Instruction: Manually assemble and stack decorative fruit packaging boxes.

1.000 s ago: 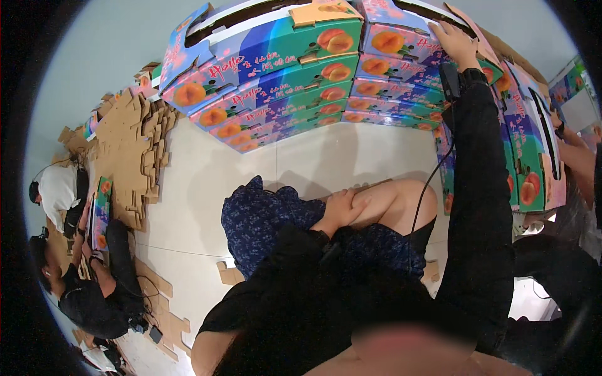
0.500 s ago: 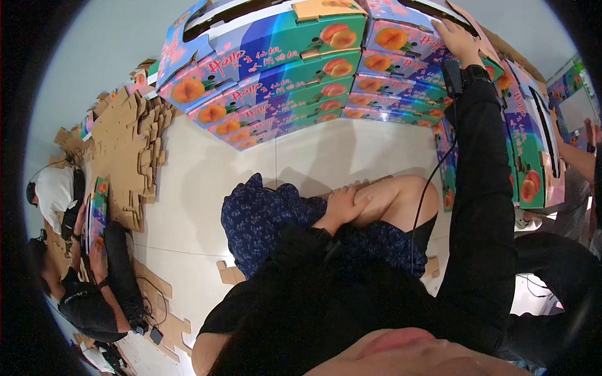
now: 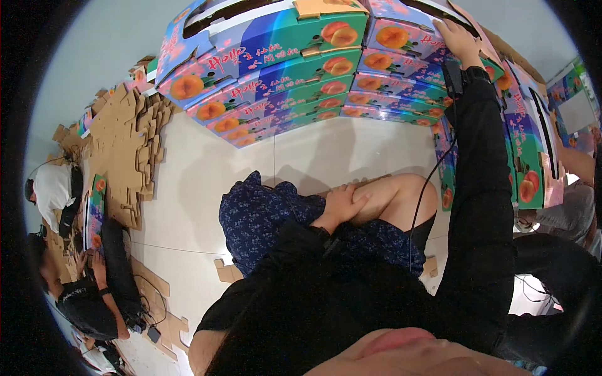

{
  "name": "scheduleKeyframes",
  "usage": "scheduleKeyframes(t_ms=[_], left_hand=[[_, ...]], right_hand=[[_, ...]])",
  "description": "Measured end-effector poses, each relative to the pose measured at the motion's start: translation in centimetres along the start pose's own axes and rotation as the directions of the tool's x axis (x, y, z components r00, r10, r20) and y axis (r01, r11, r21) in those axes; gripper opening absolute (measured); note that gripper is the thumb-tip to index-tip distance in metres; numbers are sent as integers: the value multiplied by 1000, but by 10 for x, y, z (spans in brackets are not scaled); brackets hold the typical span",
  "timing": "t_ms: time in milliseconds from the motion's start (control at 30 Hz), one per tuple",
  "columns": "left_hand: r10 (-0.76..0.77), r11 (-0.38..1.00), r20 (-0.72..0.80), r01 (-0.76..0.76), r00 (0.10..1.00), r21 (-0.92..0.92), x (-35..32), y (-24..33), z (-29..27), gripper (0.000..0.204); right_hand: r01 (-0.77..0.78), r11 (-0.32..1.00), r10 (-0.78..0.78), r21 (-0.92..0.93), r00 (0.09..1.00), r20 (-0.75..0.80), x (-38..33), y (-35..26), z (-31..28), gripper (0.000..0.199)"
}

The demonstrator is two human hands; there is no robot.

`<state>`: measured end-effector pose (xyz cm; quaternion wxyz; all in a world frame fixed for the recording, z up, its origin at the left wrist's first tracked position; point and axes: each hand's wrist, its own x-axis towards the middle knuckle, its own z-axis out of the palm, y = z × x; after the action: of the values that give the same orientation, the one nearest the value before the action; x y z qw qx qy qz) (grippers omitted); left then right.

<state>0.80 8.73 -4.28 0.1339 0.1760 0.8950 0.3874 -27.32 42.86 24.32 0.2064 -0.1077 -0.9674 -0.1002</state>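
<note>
While left hand rests loosely on bare knee, right hand lies flat, grip released, atop top fruit carton of tall stack on floor.

On my left I see flat brown cardboard sheets piled on the pale tiled floor. Two other people crouch beside them. A cardboard scrap lies nearer me.
</note>
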Motion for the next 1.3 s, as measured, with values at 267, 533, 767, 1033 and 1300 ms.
scheduleKeyframes(t_ms=[267, 533, 767, 1033, 1300], left_hand=[[60, 998, -43, -59, 997, 12, 0, -4, 4, 64], [41, 999, 5, -41, 999, 26, 0, 1, -2, 67], [24, 1000, 21, -24, 999, 18, -1, 1, -4, 70], [40, 999, -6, -40, 999, 24, 1, 0, 0, 68], [41, 999, -41, -40, 998, 24, 1, -3, 4, 65]], right_hand=[[-7, 993, 17, 115, 996, -87, -4, -2, 2, 66], [29, 999, -30, -22, 996, -85, 2, 8, 13, 50], [63, 983, -45, 173, 993, -110, -1, 3, 5, 71], [-24, 985, 45, 168, 992, -122, -7, -2, -2, 70], [-36, 987, 55, 159, 992, -117, -5, -3, 0, 69]])
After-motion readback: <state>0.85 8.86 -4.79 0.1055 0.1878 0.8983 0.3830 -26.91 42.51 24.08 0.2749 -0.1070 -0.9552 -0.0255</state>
